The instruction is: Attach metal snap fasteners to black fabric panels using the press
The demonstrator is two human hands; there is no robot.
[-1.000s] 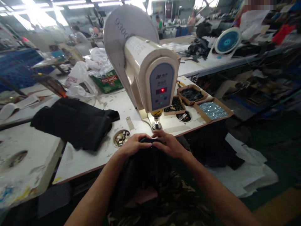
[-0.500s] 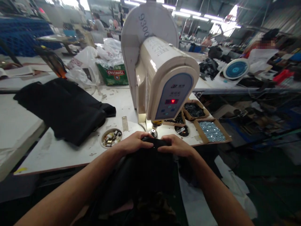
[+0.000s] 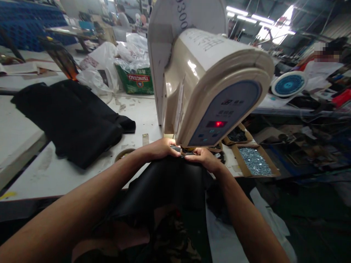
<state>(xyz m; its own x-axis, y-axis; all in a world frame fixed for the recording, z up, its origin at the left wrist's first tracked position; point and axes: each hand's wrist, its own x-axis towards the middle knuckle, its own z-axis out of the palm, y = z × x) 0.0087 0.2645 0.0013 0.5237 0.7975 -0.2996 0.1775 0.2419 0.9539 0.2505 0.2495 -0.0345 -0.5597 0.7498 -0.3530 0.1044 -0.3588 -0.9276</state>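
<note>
My left hand and my right hand grip the top edge of a piece of black fabric, one on each side of the press point. That edge lies under the head of a cream-coloured snap-fastening press, whose front panel shows a red lit display. The fabric drapes down from the table edge toward my lap. Thumbs and fingers are closed on the cloth; the fingertips are partly hidden by the press head and the fabric.
Left on the white table lies folded black cloth. Behind it are plastic bags and a green carton. To the right stands a cardboard box of small metal pieces, with a blue fan beyond. A person is in the background.
Both hands have moved forward with the fabric's edge, bringing it under the press head. My view has come closer to the machine, which now looks larger.
</note>
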